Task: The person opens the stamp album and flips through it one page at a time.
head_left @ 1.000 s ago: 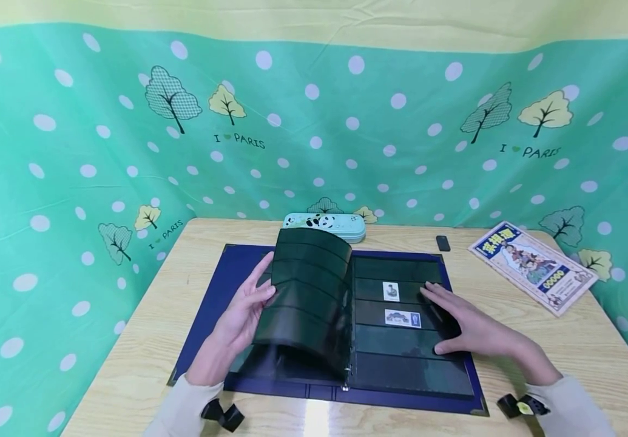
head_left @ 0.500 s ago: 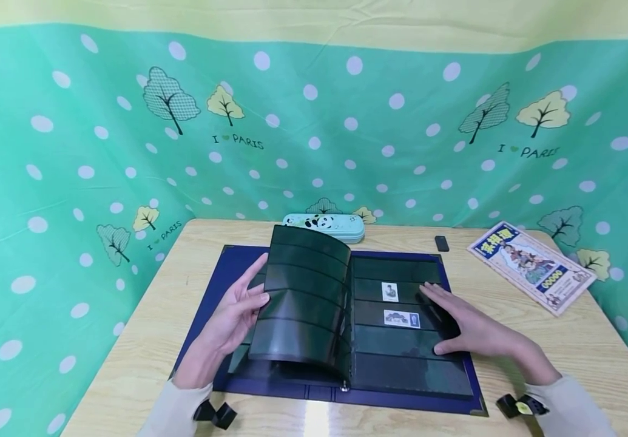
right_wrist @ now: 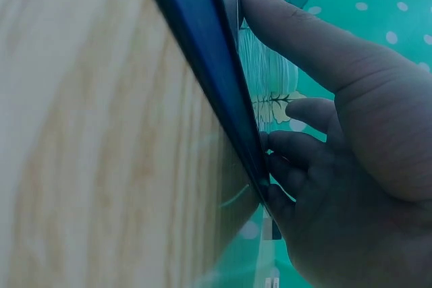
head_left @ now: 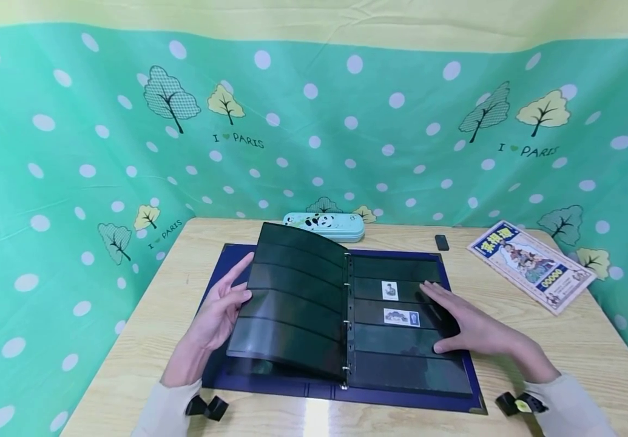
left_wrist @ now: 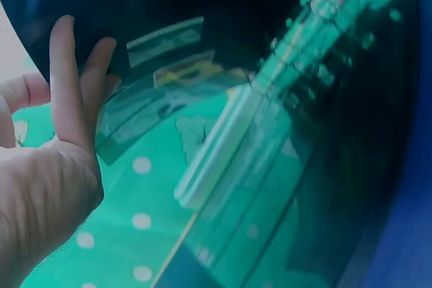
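Note:
A stamp album with a dark blue cover (head_left: pixel 232 258) lies spread on the table. My left hand (head_left: pixel 212 321) pinches the outer edge of a raised black page (head_left: pixel 297 297), thumb on the facing side and fingers behind. In the left wrist view, the fingers (left_wrist: pixel 67 85) lie against the page's underside, where a few stamps (left_wrist: pixel 165 40) show. My right hand (head_left: pixel 477 325) rests with spread fingers on the outer edge of the right page (head_left: pixel 412 370). That page carries an upright stamp (head_left: pixel 389 291) and a wider stamp (head_left: pixel 401 317) in its strips.
Behind the album stands a light blue pencil case (head_left: pixel 327 226) with pandas. A small black object (head_left: pixel 442 243) lies at the back right, near a colourful printed booklet (head_left: pixel 532 264). Metal rings (head_left: pixel 346 325) run along the album's spine. A green dotted curtain (head_left: pixel 314 121) hangs around the wooden table (head_left: pixel 144 340).
My left hand has moved left and slightly down, drawing the page over to the left and flattening its curve. The spine rings now show more. My right hand has stayed in place.

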### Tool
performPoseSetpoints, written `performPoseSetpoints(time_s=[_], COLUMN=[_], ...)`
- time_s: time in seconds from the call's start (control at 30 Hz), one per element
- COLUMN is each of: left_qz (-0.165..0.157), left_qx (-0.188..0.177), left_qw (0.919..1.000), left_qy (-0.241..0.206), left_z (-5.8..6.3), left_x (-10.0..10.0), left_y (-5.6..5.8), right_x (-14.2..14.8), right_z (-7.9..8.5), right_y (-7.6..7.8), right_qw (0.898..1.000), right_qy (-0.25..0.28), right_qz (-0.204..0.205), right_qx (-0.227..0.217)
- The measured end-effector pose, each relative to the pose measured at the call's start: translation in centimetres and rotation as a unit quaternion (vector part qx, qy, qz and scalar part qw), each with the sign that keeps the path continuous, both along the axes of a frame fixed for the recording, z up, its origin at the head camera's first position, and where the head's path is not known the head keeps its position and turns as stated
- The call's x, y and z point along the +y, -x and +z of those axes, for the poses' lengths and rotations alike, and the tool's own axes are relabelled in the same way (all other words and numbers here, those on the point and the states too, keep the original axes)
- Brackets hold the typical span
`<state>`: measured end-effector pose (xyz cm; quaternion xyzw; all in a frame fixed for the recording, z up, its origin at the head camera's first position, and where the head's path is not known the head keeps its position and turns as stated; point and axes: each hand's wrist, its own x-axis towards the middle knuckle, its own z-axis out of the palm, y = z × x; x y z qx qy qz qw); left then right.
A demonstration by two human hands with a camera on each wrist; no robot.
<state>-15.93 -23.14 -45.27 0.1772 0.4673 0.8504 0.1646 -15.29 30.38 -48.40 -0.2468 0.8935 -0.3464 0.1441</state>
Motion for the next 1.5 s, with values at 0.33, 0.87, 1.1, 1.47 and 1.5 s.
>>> performPoseSetpoints(time_s=[0.33, 0.87, 1.1, 1.47, 1.5], left_qz=[0.022, 0.051, 0.077, 0.122, 0.129], left_qx=[0.015, -0.004, -0.018, -0.027, -0.022], left_qw=[0.9972, 0.9844, 0.9698, 0.9145, 0.9067], left_qy=[0.071, 0.168, 0.231, 0.385, 0.401], left_z=[-0.7, -2.0, -2.6, -3.1, -3.2], left_x=[-1.9, -3.2, -3.2, -2.5, -2.4], left_y=[0.2, 0.4, 0.3, 0.1, 0.0], right_x=[0.0, 0.1, 0.2, 0.2, 0.2], right_z=[-0.2, -0.2, -0.4, -0.6, -0.6], right_y=[0.0, 0.0, 0.1, 0.1, 0.1], right_qw=[1.0, 1.0, 1.0, 1.0, 1.0], right_qy=[-0.002, -0.005, -0.001, 0.0, 0.0], right_qz=[-0.003, -0.008, -0.003, 0.0, 0.001], right_qx=[-0.001, 0.002, 0.009, 0.019, 0.02])
